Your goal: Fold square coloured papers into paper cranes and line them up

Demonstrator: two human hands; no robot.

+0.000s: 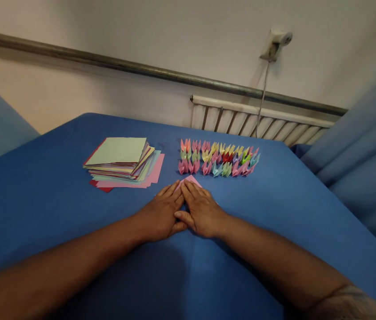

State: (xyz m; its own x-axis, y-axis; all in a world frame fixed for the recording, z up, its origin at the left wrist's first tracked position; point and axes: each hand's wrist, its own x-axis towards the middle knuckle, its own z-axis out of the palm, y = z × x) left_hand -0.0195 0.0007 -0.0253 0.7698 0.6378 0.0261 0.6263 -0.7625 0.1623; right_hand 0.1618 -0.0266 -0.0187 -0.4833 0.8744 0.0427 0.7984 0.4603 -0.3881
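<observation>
A pink sheet of paper (192, 178) lies on the blue table, mostly covered by my hands, with its pointed far corner showing. My left hand (164, 212) rests flat on its left side, fingers stretched out. On the right side my right hand (203, 210) presses down flat, its fingertips close to those of the left and its thumb over the left thumb. How the paper is folded beneath them is hidden. Just beyond stand rows of folded paper cranes (219, 158) in pink, yellow, green, red and blue.
To the left sits an uneven stack of coloured paper (121, 162), pale green on top. The blue-covered table (58, 195) meets a wall with a metal rail (134, 66), a radiator (241, 118) and a plugged-in cord (264, 93). A blue curtain (368, 146) hangs at right.
</observation>
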